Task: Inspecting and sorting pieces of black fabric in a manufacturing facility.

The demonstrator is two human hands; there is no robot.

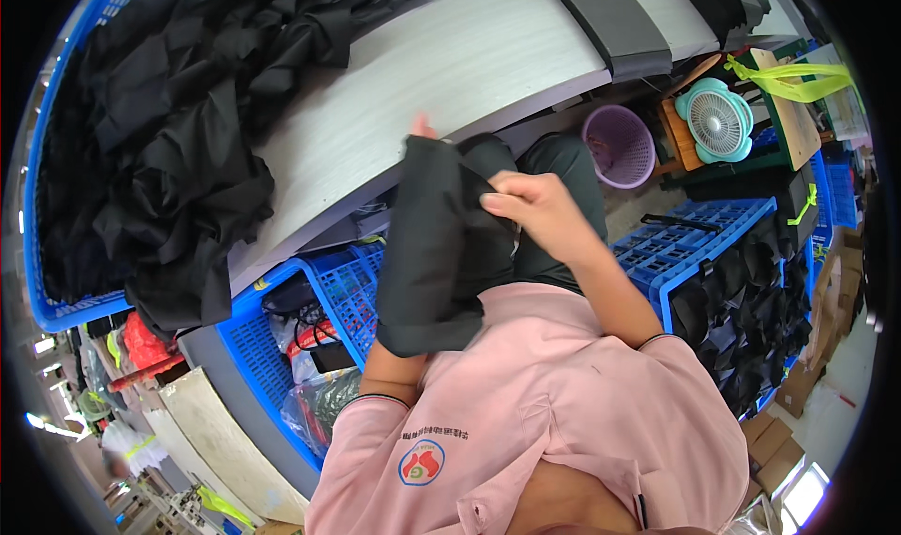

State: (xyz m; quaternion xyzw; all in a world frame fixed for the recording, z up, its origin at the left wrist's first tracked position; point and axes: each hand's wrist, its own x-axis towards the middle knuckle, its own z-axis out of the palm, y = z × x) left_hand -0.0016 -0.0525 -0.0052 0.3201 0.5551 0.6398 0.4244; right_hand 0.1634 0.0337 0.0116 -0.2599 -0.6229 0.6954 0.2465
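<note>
A black fabric tube point(418, 244), like a sleeve or garment leg, is pulled over my left forearm and covers it nearly to the elbow. Only blurred fingertips of my left hand point(422, 125) poke out at its far end, so how the fingers are held is hidden. My right hand point(540, 206) is closed, thumb against fingers, on the black cloth beside the tube, above my lap. On the table to the far left, a large heap of black fabric pieces point(188, 131) spills over the edge of a blue basket point(56, 319).
A pale table point(404, 75) stretches ahead, with black strips point(615, 28) at its far right. A purple bin point(619, 145) and turquoise fan point(718, 119) stand right. A blue crate point(694, 244) with black pieces is near my right side; another blue basket point(253, 357) sits left.
</note>
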